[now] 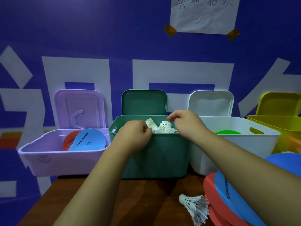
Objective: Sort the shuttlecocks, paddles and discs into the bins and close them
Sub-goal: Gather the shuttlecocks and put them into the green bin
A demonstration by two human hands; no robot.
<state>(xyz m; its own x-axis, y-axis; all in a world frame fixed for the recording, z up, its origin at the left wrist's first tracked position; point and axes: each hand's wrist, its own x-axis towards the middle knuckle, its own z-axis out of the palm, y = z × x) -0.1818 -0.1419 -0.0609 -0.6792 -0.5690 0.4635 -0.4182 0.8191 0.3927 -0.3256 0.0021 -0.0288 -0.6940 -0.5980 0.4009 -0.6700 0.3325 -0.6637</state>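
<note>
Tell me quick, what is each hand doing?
Left hand: fingers curled against a shuttlecock; a grip cannot be told.
Right hand: loosely curled, holding nothing.

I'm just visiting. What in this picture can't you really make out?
Head view:
- Whether the left hand or right hand holds anything: curled fingers face away.
- How many shuttlecocks lie in the green bin: its wall and both hands cover most.
- The green disc in the white bin: only a sliver tops the wall.
- The yellow bin contents: cut by the right edge.
- The paddle stack: partly under the right forearm.
</note>
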